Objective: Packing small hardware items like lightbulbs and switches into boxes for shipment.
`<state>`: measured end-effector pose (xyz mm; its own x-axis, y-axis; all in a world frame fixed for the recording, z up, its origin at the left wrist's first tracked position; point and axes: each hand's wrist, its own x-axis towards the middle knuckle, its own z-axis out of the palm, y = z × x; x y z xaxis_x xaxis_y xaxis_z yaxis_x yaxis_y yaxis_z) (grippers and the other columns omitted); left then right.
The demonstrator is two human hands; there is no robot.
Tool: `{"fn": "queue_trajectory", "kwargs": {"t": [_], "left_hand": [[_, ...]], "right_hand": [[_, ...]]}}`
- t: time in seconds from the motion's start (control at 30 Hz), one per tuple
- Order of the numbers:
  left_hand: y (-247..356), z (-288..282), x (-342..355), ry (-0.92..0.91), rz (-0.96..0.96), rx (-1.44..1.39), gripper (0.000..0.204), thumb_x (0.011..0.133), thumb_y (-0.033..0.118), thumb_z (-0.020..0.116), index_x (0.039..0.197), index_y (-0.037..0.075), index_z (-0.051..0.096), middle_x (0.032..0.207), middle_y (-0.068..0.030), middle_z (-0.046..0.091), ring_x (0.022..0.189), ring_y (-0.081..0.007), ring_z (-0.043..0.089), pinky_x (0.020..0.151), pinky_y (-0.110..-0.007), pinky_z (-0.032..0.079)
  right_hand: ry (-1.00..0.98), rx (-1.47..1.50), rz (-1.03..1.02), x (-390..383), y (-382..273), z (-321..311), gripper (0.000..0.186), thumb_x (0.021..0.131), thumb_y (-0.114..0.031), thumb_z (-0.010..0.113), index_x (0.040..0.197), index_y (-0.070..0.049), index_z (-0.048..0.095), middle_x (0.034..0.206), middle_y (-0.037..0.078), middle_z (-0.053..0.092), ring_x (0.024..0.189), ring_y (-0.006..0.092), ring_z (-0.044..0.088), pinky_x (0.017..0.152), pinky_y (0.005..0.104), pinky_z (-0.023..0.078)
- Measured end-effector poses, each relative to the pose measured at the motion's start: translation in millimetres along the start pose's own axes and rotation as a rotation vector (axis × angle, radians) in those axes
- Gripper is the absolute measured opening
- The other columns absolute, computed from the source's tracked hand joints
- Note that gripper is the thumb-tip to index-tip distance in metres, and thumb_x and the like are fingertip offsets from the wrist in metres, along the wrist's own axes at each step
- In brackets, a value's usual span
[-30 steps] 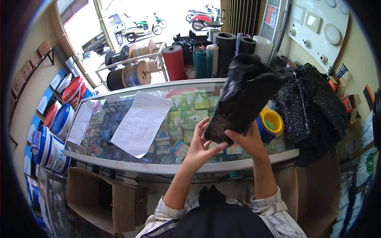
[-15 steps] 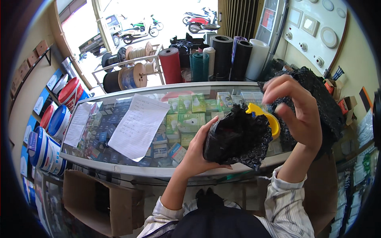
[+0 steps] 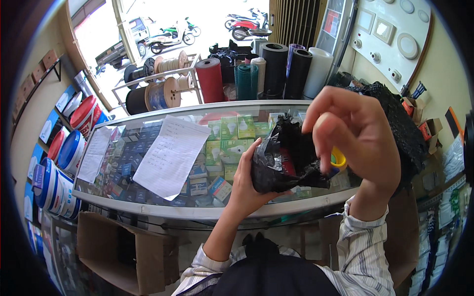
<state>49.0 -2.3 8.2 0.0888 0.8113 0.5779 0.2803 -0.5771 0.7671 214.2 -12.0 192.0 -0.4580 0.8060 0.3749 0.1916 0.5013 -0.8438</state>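
My left hand (image 3: 242, 175) is wrapped round the near left side of a black plastic-wrapped package (image 3: 269, 170), held above the glass counter. The package's ragged mouth faces right, and something red and silvery (image 3: 288, 163) shows inside; its kind is unclear. My right hand (image 3: 353, 130) hovers over that mouth, with fingers curled but apart and nothing visible in them. One fingertip is close to the torn edge; whether it touches cannot be told. Behind the package and right wrist, a round yellow object (image 3: 338, 157) is partly hidden.
The glass counter (image 3: 217, 213) holds small boxes and bulb boxes (image 3: 229, 148) under its top. Handwritten sheets (image 3: 170, 158) lie on it at left. A black bubble-wrapped bulk (image 3: 402, 128) stands at right. Upright rolls (image 3: 210, 81) line the far side; a cardboard box (image 3: 148, 256) sits below.
My right hand has moved left over the package's mouth. The package has turned and its wrapping gapes wider, so the red and silvery contents now show.
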Motion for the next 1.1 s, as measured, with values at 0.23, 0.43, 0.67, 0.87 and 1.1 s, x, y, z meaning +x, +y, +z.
{"fn": "queue_trajectory", "kwargs": {"t": [0.23,0.43,0.67,0.87,1.1], "left_hand": [[-3.2,5.4,0.7,0.004,0.051,0.067,0.105,0.05,0.029,0.09,0.132,0.001,0.031,0.118,-0.0208,0.05,0.107,-0.0347,0.054,0.088,-0.042,0.045],[-7.1,2.3,0.5,-0.028,-0.028,-0.037,0.103,0.051,0.029,0.09,0.129,-0.001,0.031,0.114,-0.0219,0.051,0.104,-0.0339,0.056,0.085,-0.04,0.047],[-6.8,4.6,4.0,-0.077,0.03,-0.027,0.107,0.047,0.028,0.091,0.131,0.001,0.03,0.115,-0.0198,0.053,0.106,-0.0322,0.055,0.09,-0.04,0.044],[-17.8,0.9,-0.2,-0.076,-0.12,-0.102,0.109,0.049,0.027,0.089,0.134,0.002,0.026,0.117,-0.0198,0.053,0.109,-0.0322,0.054,0.092,-0.039,0.043],[-30.1,5.7,-6.2,0.024,-0.038,-0.295,0.095,0.069,0.03,0.078,0.138,-0.002,0.02,0.126,-0.0202,0.046,0.117,-0.0289,0.047,0.097,-0.036,0.037]], "right_hand": [[-0.324,-0.819,-0.047,25.3,21.4,17.0,0.03,0.085,-0.027,0.062,0.09,0.003,0.065,0.083,0.017,0.066,0.063,0.0235,0.064,0.063,0.0304,0.05],[0.282,-0.67,-0.546,39.7,35.0,-17.0,0.047,0.082,-0.01,0.062,0.127,-0.012,0.05,0.119,0.013,0.058,0.1,0.0243,0.062,0.087,0.0332,0.048],[-0.154,-1.14,-0.242,50.1,49.0,-7.2,0.025,0.075,-0.019,0.069,0.097,-0.008,0.065,0.081,0.01,0.066,0.079,0.0246,0.065,0.069,0.0345,0.051],[0.431,-0.595,-0.44,31.1,42.6,-20.9,0.022,0.082,-0.025,0.069,0.089,-0.006,0.065,0.069,0.006,0.064,0.062,0.0128,0.062,0.051,0.0236,0.045],[0.259,-0.233,0.148,-34.3,89.8,-17.0,0.021,0.082,-0.022,0.069,0.087,-0.002,0.064,0.074,0.004,0.064,0.067,0.0072,0.059,0.058,0.0206,0.046]]}}
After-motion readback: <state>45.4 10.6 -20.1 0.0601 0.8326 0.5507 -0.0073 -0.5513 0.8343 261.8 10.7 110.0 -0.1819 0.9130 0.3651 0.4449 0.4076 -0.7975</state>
